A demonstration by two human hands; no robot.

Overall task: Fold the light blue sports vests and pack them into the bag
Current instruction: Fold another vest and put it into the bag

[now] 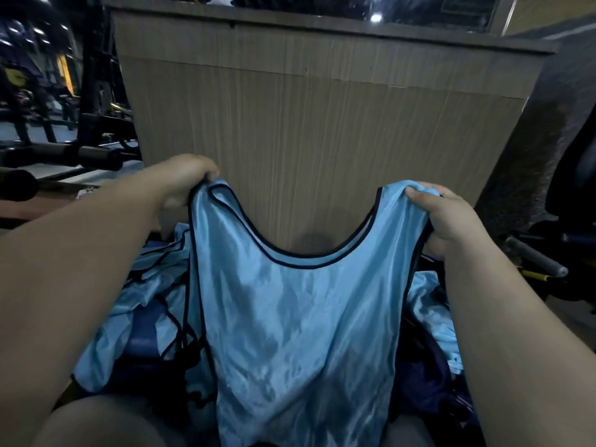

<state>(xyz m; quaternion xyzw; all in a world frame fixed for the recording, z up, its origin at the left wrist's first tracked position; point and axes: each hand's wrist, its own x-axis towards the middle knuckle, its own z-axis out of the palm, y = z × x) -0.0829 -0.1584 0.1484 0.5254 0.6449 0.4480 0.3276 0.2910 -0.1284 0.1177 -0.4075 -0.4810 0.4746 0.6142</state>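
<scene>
A light blue sports vest (pixel 290 324) with dark trim hangs spread out in front of me, its neck scoop facing up. My left hand (pixel 183 179) pinches its left shoulder strap. My right hand (pixel 448 214) grips the right shoulder strap. The vest's lower part drapes down between my knees. Beneath and to both sides lies a heap of several more light blue vests (pixel 135 304), mixed with dark blue fabric (pixel 422 375) that may be the bag; I cannot tell for sure.
A tall wood-grain panel (pixel 322 124) stands close in front. Black gym machines and padded bars (pixel 64 153) fill the left. A dark chair and a metal bar (pixel 535 256) stand at the right.
</scene>
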